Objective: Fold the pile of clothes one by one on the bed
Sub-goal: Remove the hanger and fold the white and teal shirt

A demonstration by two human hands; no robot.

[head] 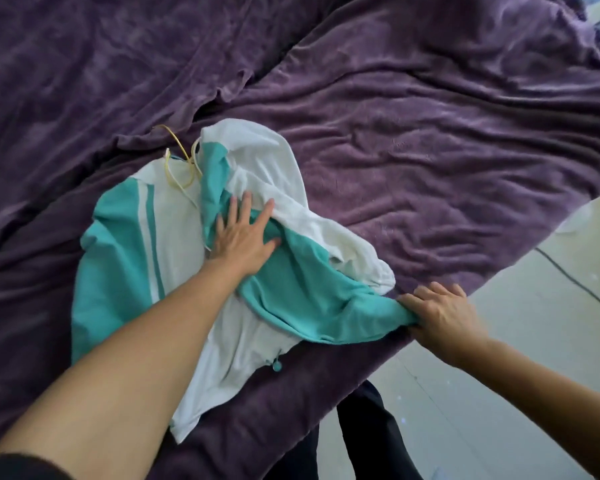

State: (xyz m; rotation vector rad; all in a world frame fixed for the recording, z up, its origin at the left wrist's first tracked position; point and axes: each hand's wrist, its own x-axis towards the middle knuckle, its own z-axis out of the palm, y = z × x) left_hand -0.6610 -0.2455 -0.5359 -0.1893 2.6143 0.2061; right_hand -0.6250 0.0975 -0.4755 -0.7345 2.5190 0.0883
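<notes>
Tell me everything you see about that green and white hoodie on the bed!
The hoodie is white with teal panels and stripes, soft and rumpled. It lies on the purple blanket, white hood at the top with yellow drawstrings. One teal sleeve stretches out sideways. The left hand presses flat on its middle; the right hand grips the sleeve's end.

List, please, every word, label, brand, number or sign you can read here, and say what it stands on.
None: there is no readable text anywhere in view.
The teal and white hoodie shows only plain panels and stripes, and the purple blanket carries no print.
</notes>
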